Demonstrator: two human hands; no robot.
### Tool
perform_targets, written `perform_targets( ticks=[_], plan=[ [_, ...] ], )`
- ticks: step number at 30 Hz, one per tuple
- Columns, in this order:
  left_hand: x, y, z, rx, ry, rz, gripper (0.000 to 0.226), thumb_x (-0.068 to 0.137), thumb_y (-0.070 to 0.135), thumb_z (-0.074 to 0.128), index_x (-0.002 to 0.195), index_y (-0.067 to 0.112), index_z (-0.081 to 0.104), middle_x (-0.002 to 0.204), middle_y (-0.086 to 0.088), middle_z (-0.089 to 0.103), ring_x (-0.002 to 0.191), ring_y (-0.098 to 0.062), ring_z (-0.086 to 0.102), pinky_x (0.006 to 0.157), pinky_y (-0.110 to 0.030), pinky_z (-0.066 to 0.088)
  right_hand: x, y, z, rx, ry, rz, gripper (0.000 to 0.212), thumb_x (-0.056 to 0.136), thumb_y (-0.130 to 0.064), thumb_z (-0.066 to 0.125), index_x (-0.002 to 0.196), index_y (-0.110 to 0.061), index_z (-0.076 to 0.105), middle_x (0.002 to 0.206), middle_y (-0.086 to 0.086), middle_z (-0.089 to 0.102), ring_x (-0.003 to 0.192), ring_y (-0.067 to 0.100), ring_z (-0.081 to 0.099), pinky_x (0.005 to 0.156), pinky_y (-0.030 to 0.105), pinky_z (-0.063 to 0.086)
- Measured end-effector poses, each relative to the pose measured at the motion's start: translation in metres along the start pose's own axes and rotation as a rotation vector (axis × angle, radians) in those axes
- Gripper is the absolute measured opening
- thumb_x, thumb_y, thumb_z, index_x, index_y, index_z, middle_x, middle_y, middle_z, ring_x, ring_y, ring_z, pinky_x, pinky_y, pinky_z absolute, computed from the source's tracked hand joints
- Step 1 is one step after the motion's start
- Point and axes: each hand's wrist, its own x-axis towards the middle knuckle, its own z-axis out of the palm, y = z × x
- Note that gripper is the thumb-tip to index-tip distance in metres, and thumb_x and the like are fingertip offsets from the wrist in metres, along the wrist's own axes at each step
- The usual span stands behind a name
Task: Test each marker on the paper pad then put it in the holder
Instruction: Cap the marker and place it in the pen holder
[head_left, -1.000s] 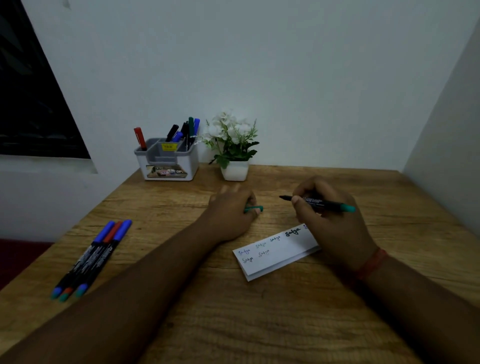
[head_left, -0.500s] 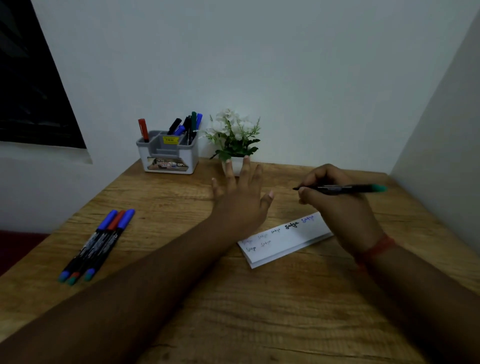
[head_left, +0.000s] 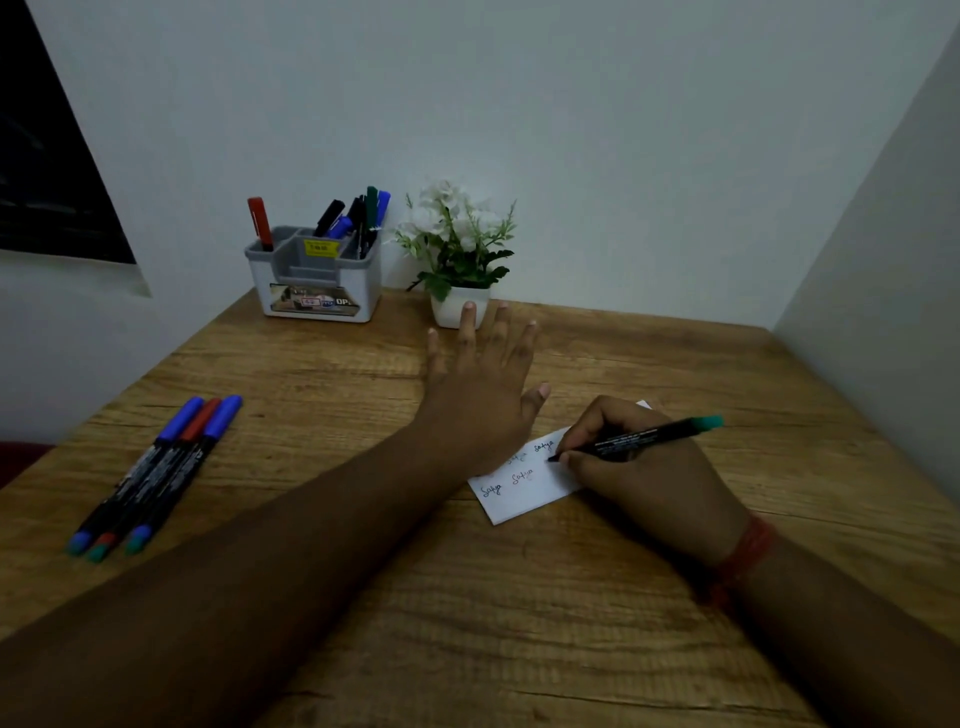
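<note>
My right hand (head_left: 644, 467) grips a black marker with a green end (head_left: 654, 436), its tip down on the white paper pad (head_left: 524, 493), which carries several small written words. My left hand (head_left: 483, 384) hovers with straight, spread fingers just beyond the pad's left end and holds nothing; it hides part of the pad. The grey and white holder (head_left: 317, 280) stands at the back left with several markers upright in it. Three capped markers (head_left: 161, 467), two blue and one red, lie side by side on the table's left.
A small white pot with white flowers (head_left: 460, 260) stands right of the holder, just beyond my left fingertips. The wooden table (head_left: 519, 623) meets walls at the back and right. A dark window is at the upper left.
My left hand, curled near a green cap a second ago, has opened and reached forward, empty. My right hand has lowered the marker from the air so its tip meets the pad.
</note>
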Motion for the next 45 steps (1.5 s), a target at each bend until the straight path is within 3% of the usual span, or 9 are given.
perform_targets(
  ticks=[5, 27, 45],
  plan=[
    [0.0015, 0.0000, 0.0015, 0.009, 0.003, 0.002, 0.070, 0.099, 0.060, 0.014, 0.156, 0.028, -0.012, 0.164, -0.003, -0.021, 0.148, -0.033, -0.025, 0.115, -0.067, -0.004, 0.0010, 0.0020, 0.0008, -0.018, -0.028, 0.017, 0.011, 0.083, -0.008, 0.074, 0.078, -0.017, 0.071, 0.086, -0.009, 0.073, 0.080, 0.003, 0.066, 0.068, 0.015, 0.052],
    [0.0012, 0.0009, 0.0006, 0.050, 0.016, 0.017, 0.070, 0.100, 0.058, 0.017, 0.156, 0.028, -0.011, 0.164, -0.004, -0.020, 0.148, -0.033, -0.023, 0.115, -0.068, 0.000, 0.0031, 0.0050, 0.0008, -0.008, 0.011, 0.061, 0.010, 0.081, -0.008, 0.075, 0.075, -0.014, 0.070, 0.080, -0.009, 0.072, 0.074, -0.001, 0.064, 0.062, 0.007, 0.047],
    [0.0007, 0.0024, -0.0029, 0.062, 0.001, 0.027, 0.069, 0.100, 0.057, 0.017, 0.155, 0.028, -0.015, 0.163, -0.005, -0.023, 0.148, -0.033, -0.025, 0.116, -0.066, -0.003, 0.0036, 0.0060, 0.0000, -0.008, 0.032, 0.064, 0.011, 0.081, -0.006, 0.075, 0.074, -0.013, 0.069, 0.081, -0.005, 0.072, 0.076, 0.006, 0.065, 0.061, 0.010, 0.048]
  ],
)
